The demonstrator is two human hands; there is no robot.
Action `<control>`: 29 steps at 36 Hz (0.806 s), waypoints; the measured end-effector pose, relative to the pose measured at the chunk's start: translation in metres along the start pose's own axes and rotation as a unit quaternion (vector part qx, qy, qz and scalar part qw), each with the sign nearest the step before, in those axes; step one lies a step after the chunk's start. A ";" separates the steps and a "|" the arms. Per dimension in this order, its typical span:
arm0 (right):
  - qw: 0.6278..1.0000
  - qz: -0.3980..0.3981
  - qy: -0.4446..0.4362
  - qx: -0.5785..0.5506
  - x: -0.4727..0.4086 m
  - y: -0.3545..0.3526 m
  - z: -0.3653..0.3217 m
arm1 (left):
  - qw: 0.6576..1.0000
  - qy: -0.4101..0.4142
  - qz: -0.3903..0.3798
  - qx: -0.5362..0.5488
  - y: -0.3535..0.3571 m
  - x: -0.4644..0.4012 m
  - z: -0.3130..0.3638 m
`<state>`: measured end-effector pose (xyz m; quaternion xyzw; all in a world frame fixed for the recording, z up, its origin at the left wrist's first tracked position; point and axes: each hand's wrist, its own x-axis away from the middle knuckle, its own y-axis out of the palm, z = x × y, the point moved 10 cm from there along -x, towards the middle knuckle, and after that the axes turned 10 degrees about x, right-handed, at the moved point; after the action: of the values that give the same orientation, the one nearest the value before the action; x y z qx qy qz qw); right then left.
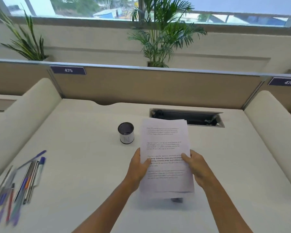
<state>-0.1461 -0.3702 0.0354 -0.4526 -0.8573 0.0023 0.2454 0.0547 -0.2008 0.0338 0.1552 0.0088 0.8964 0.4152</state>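
A thin stack of printed white sheets (165, 142) is held upright above the white desk (84, 148), its lower edge near the desk top. My left hand (138, 167) grips the stack's left edge, thumb on the front. Gripping the right edge is my right hand (194, 165), with its thumb laid across the printed text. A small dark object (176, 200) lies on the desk just below the stack, mostly hidden.
A mesh pen cup (126, 132) stands left of the sheets. Several pens and markers (18, 185) lie scattered at the desk's left. A cable tray opening (200, 117) sits behind the sheets. Partition panels (141, 84) close the back and sides.
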 end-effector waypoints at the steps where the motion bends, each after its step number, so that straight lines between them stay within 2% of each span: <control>1: 1.000 0.004 -0.011 0.003 0.001 0.008 -0.005 | 1.000 0.003 0.004 -0.002 -0.010 0.000 0.002; 14: 0.987 0.068 -0.146 0.018 0.037 0.081 -0.062 | 0.991 0.121 0.058 -0.007 -0.092 0.012 0.054; 19: 0.980 0.087 -0.178 0.005 0.049 0.102 -0.060 | 0.984 0.155 0.083 0.013 -0.111 0.019 0.058; 29: 0.981 0.101 -0.155 -0.050 0.061 0.136 -0.012 | 0.988 0.109 0.104 0.036 -0.132 0.038 0.012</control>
<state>-0.0644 -0.2448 0.0404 -0.5429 -0.8337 0.0542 0.0848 0.1332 -0.0869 0.0363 0.0714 0.0702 0.9454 0.3102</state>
